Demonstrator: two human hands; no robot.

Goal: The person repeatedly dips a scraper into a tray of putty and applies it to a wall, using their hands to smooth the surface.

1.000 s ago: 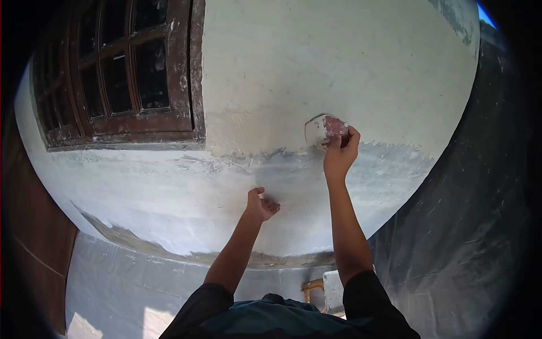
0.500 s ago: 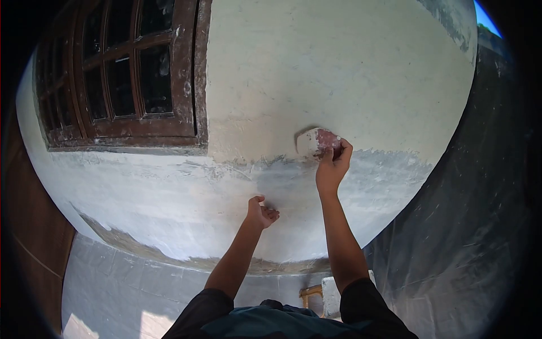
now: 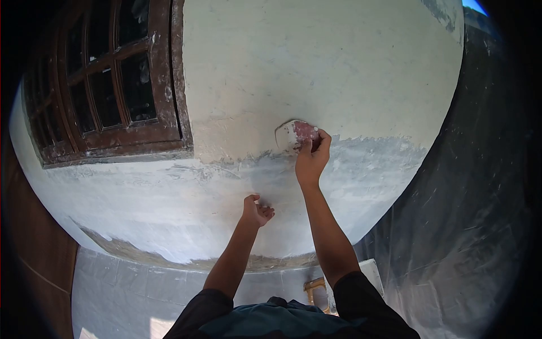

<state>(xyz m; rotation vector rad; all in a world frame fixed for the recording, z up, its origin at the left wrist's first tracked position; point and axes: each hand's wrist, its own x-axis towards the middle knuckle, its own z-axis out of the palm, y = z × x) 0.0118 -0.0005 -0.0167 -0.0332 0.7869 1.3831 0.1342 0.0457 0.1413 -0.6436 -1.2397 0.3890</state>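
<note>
Held in my right hand (image 3: 312, 164) is a putty scraper (image 3: 305, 132), a flat pinkish-red blade smeared with white filler. Its wide edge lies at the wall (image 3: 327, 73), just above the line where the cream surface meets a grey-white band. Thumb and fingers grip it by its right end. Lower and to the left, my left hand (image 3: 258, 212) is held in front of the white band (image 3: 152, 198), thumb apart and fingers loosely curled, with nothing seen in it.
A brown wooden window (image 3: 118, 73) with dark panes is at upper left. Grey floor tiles (image 3: 130, 282) run along the wall's base. By my right arm stand a wooden frame piece (image 3: 315, 289) and a white-topped object (image 3: 371, 274). Dark sheeting (image 3: 451, 226) hangs at right.
The scraper and my right hand now appear a little further left and higher, as the whole view has also shifted left. My left hand keeps nearly the same pose.
</note>
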